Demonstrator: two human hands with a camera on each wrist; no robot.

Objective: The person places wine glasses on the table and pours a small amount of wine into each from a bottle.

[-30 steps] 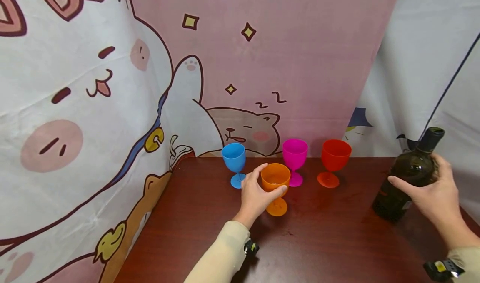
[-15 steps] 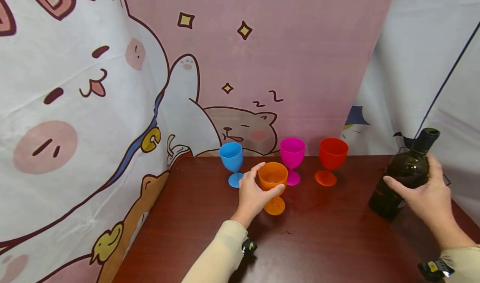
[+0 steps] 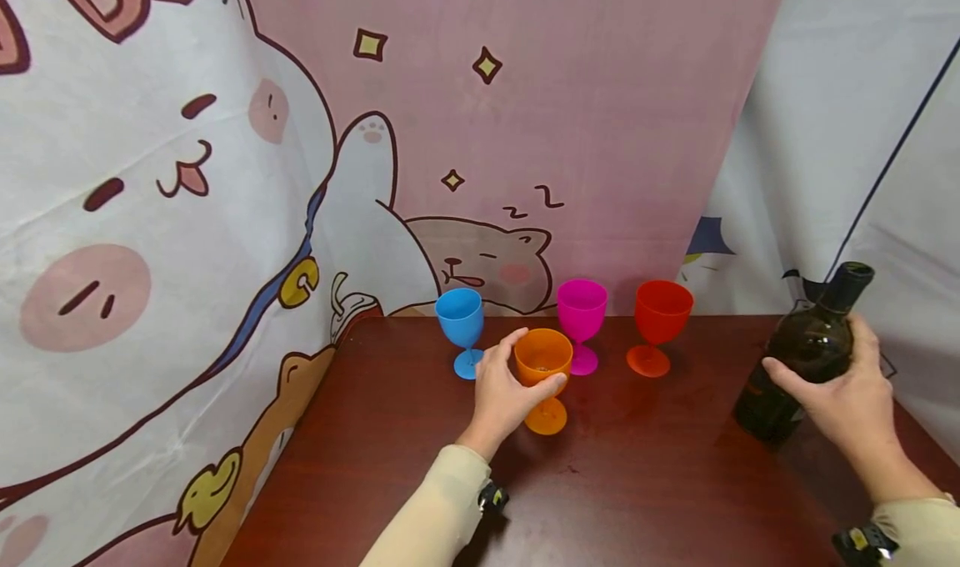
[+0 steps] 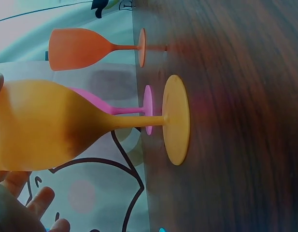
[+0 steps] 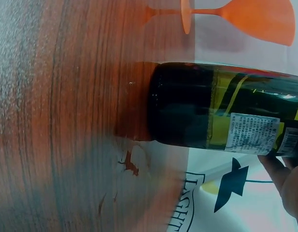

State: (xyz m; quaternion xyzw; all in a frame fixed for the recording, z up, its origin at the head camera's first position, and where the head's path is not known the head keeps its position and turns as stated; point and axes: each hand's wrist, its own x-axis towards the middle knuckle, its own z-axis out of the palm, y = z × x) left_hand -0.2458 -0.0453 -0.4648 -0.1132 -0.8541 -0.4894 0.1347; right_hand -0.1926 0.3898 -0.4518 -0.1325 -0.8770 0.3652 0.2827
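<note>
My left hand (image 3: 504, 390) holds an orange plastic goblet (image 3: 546, 358) by its bowl, thumb on the near side and fingers on the far left. Its stem and round foot (image 4: 176, 121) show below the bowl in the left wrist view; whether the foot touches the table I cannot tell. Over on the right, my right hand (image 3: 851, 396) grips a dark glass wine bottle (image 3: 806, 350) around its body. The bottle has no visible cap and leans slightly right in the head view. A label (image 5: 252, 133) shows on its side in the right wrist view.
Behind the orange goblet, a blue goblet (image 3: 460, 317), a magenta goblet (image 3: 582, 308) and a red goblet (image 3: 663, 310) stand along the back of the brown table (image 3: 637, 492). A cartoon-printed cloth (image 3: 600, 133) hangs behind the table and along its left side.
The head view has shifted slightly, moving everything a little to the left in it. Both hands keep the same holds on the orange goblet and the wine bottle.
</note>
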